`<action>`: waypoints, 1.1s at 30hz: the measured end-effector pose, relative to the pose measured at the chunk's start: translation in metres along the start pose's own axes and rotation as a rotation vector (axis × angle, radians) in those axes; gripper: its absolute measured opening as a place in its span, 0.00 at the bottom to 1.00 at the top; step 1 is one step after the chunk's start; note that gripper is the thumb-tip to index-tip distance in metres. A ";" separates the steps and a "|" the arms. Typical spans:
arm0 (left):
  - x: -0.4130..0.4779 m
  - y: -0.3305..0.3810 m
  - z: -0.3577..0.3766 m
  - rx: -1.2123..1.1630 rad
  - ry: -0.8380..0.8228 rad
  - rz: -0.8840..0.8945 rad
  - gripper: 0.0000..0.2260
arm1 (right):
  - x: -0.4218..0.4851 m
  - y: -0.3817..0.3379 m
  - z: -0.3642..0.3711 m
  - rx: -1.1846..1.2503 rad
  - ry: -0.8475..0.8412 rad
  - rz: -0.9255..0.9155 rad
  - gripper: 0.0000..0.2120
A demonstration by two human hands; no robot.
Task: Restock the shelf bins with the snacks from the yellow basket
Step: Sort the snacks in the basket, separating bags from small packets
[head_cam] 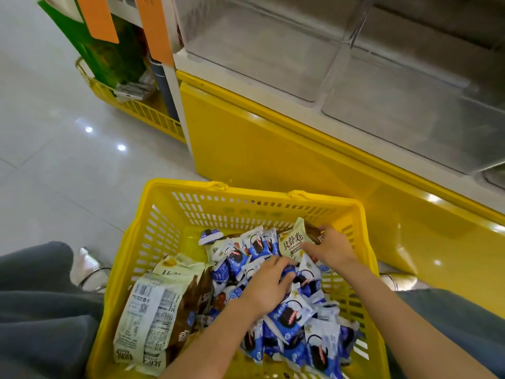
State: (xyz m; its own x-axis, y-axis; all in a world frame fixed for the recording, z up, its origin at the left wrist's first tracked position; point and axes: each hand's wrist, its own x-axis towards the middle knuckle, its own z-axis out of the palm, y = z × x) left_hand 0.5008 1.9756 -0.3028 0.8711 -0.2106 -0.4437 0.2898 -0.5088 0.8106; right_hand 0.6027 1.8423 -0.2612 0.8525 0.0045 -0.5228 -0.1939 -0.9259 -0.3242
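A yellow basket (175, 231) stands on the floor in front of me, filled with several small blue-and-white snack packets (289, 318) and cream-and-brown snack bags (153, 310). My left hand (269, 283) reaches into the pile of blue packets with its fingers curled around some of them. My right hand (329, 248) grips a cream snack bag (293, 240) at the basket's far right corner. Above, clear shelf bins (259, 50) sit with nothing visible in them.
A yellow shelf base (273, 149) runs behind the basket. A second yellow basket (136, 108) with green packs stands at the far left beside orange tags (155, 26). Glossy grey tile floor (54, 149) spreads to the left. My knees and shoes flank the basket.
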 end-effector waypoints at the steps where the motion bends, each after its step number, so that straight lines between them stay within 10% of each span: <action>1: -0.002 0.000 -0.002 0.000 -0.009 0.004 0.15 | -0.004 -0.001 -0.001 -0.013 0.026 -0.039 0.26; 11: -0.033 0.029 -0.037 -0.474 -0.018 -0.141 0.28 | -0.064 -0.025 -0.042 0.191 0.391 -0.355 0.20; 15: -0.056 0.039 -0.061 -0.712 0.164 -0.087 0.37 | -0.083 -0.046 -0.044 0.861 -0.017 -0.157 0.19; 18: -0.076 0.042 -0.076 -0.749 0.308 -0.055 0.33 | -0.093 -0.056 -0.032 0.934 -0.213 -0.129 0.25; 25: -0.101 0.000 -0.143 0.125 0.568 -0.011 0.24 | -0.085 -0.094 0.003 0.771 -0.135 -0.218 0.27; 29: -0.108 -0.053 -0.188 0.222 0.839 -0.151 0.20 | -0.061 -0.116 0.031 0.575 0.060 -0.280 0.24; 33: -0.108 -0.090 -0.192 -0.014 0.662 -0.330 0.18 | -0.046 -0.138 0.069 0.447 0.043 -0.416 0.19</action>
State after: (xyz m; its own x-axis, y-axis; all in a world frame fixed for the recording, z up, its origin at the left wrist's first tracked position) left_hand 0.4567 2.2045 -0.2543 0.7935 0.5011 -0.3454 0.5791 -0.4468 0.6819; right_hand 0.5564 1.9964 -0.2467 0.9173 0.3082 -0.2522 -0.0175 -0.6015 -0.7987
